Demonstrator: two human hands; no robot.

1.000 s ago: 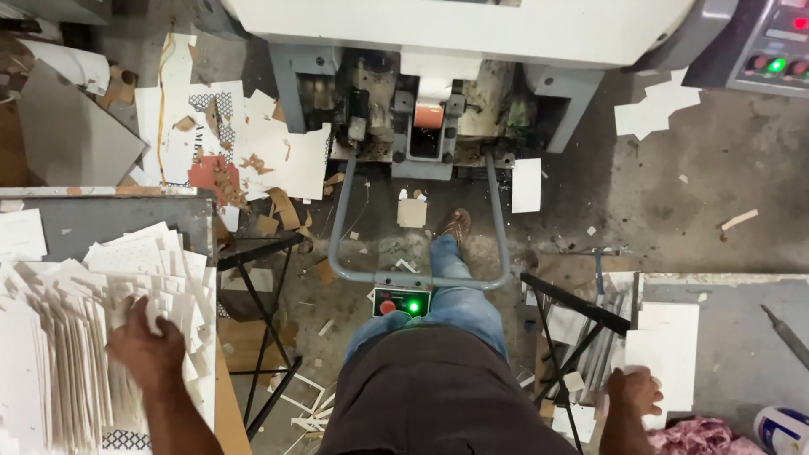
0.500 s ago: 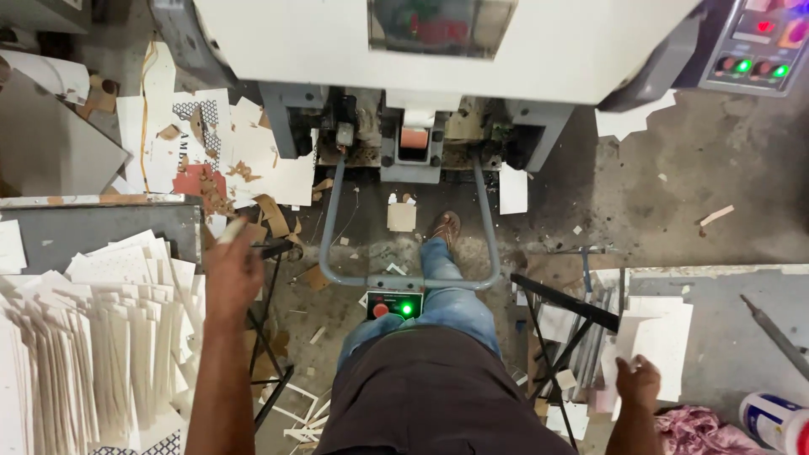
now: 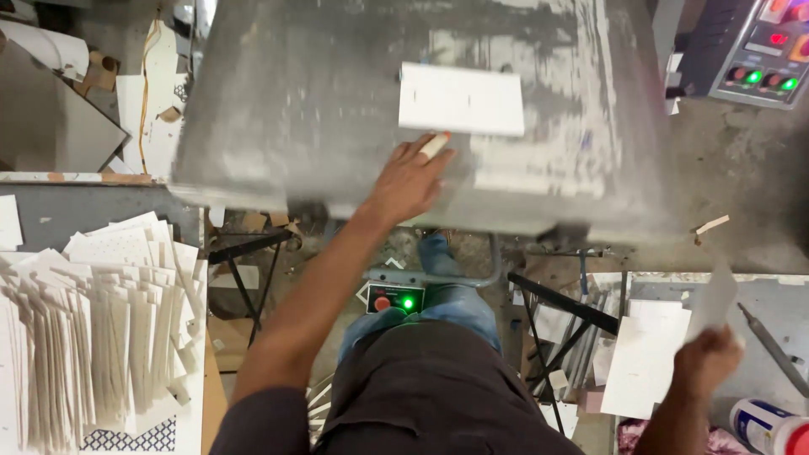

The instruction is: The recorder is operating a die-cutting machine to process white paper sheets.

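- Left hand (image 3: 409, 181): stretched forward over the grey metal plate (image 3: 337, 109) of the machine; fingers spread and flat, gripping nothing; fingertips touching the near edge of the white card (image 3: 462, 99).
- White card: a plain rectangle lying flat on the plate, long side across the view, just beyond the left hand.
- Right hand (image 3: 706, 361): low at the right, fingers closed on a thin white sheet (image 3: 715, 299) that stands up from the fist, blurred.
- Stack of white cards (image 3: 645, 354): lying flat on the grey table (image 3: 758, 295) at the right, just beside the right hand.
- Fanned white cards (image 3: 101, 329): many standing on edge on the table at the left, well apart from both hands.
- Small box with a red button and a green light (image 3: 394, 299): on the floor, beneath the plate's near edge, by the person's leg.
- Control panel (image 3: 763, 50): upper right, red and green lights lit.
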